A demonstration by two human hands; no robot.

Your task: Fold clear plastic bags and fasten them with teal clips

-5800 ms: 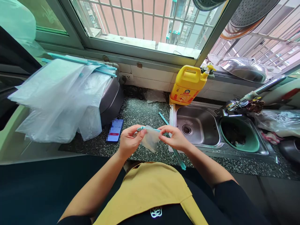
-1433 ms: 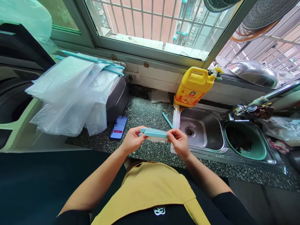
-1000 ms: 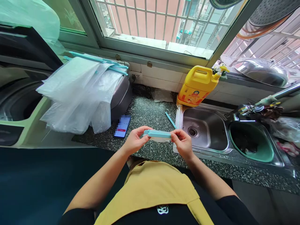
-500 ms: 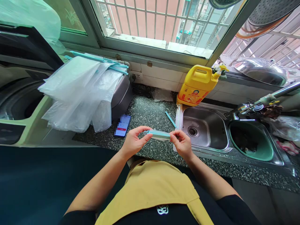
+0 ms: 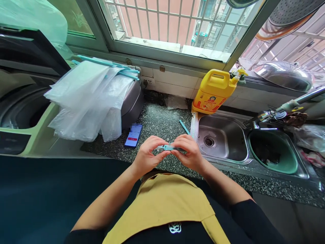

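Both hands meet above the dark speckled counter. My left hand [image 5: 151, 153] pinches one end of a small light-blue sealing clip [image 5: 167, 147]. My right hand [image 5: 189, 151] is closed on the other end, and its fingers cover much of the clip. Some clear plastic shows by the left fingertips; I cannot make out its shape. Another thin light-blue strip [image 5: 184, 127] lies on the counter just beyond my right hand. Left of my left hand, a phone [image 5: 133, 136] rests with its screen lit.
Clear plastic bags [image 5: 86, 98] with light-blue strips drape over a dark appliance [image 5: 132, 105] at the left, beside an open washing machine [image 5: 38, 132]. A yellow pump jug [image 5: 212, 91] stands behind the steel sink [image 5: 223, 135]. A green basin [image 5: 286, 162] sits in the right bowl.
My hands have drawn together along the light-blue clip, and my right fingers now cover more of it. The clip's long face, visible before, is mostly hidden.
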